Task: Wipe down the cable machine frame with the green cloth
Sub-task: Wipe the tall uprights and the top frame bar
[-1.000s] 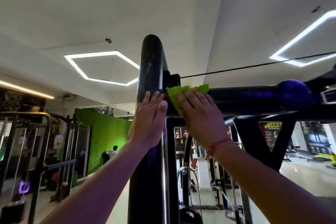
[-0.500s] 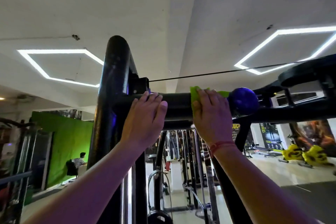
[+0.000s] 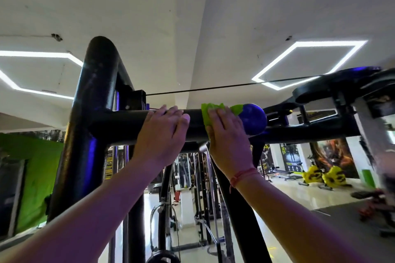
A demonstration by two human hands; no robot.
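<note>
The cable machine frame is black: a thick upright post point(image 3: 89, 113) at the left and a horizontal top bar point(image 3: 119, 124) running to the right. My right hand point(image 3: 228, 134) presses the green cloth point(image 3: 206, 113) flat against the bar, just left of a blue ball-shaped cap point(image 3: 254, 118). My left hand point(image 3: 162, 132) rests on the bar a little to the left, fingers curled over its top, with no cloth in it. Most of the cloth is hidden under my right palm.
A thin cable point(image 3: 213, 88) runs above the bar toward a black pulley arm point(image 3: 320, 92) at the right. Below hang steel guide rods point(image 3: 211, 177) and other gym machines. Yellow bikes point(image 3: 324, 176) stand at the far right, a green wall point(image 3: 32, 177) at the left.
My right hand has slid the cloth rightward along the top bar, from the post junction to the blue cap. My left hand moved from the upright post onto the bar.
</note>
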